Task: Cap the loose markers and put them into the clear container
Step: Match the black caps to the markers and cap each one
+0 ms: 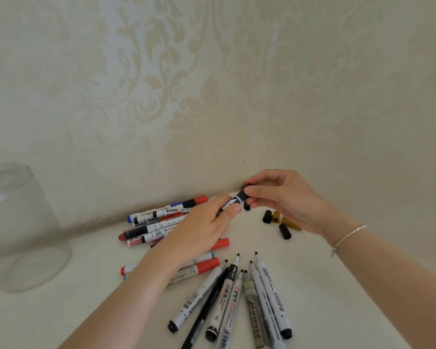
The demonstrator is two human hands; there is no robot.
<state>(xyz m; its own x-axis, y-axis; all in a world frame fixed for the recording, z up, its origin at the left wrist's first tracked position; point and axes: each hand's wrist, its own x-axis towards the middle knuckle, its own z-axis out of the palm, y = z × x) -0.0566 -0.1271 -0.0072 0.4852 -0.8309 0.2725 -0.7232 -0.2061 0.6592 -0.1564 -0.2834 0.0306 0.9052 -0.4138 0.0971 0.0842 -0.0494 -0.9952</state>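
- A white-barrelled marker with a black cap (pixel 237 199) is held above the white tabletop (pixel 337 285), close to the wall corner, between both hands.
- The barrel is grasped by the left hand (pixel 202 227), fingers curled round it.
- The black cap end is pinched by the right hand (pixel 285 197), thumb and fingers closed on it; a thin silver bracelet (pixel 347 238) is worn on that wrist.
- A fan of uncapped white and black markers (pixel 239 298) is laid nearer the person than the held marker, tips pointing toward it.
- A pile of capped red, blue and black markers (pixel 159 220) is seen left of the held marker, partly hidden by the left hand.
- Loose black and mustard-yellow caps (pixel 280 221) are scattered just right of and below the held marker.
- The clear plastic container (pixel 18 227) is placed far left of the held marker, against the patterned cream wallpaper (pixel 212 84).
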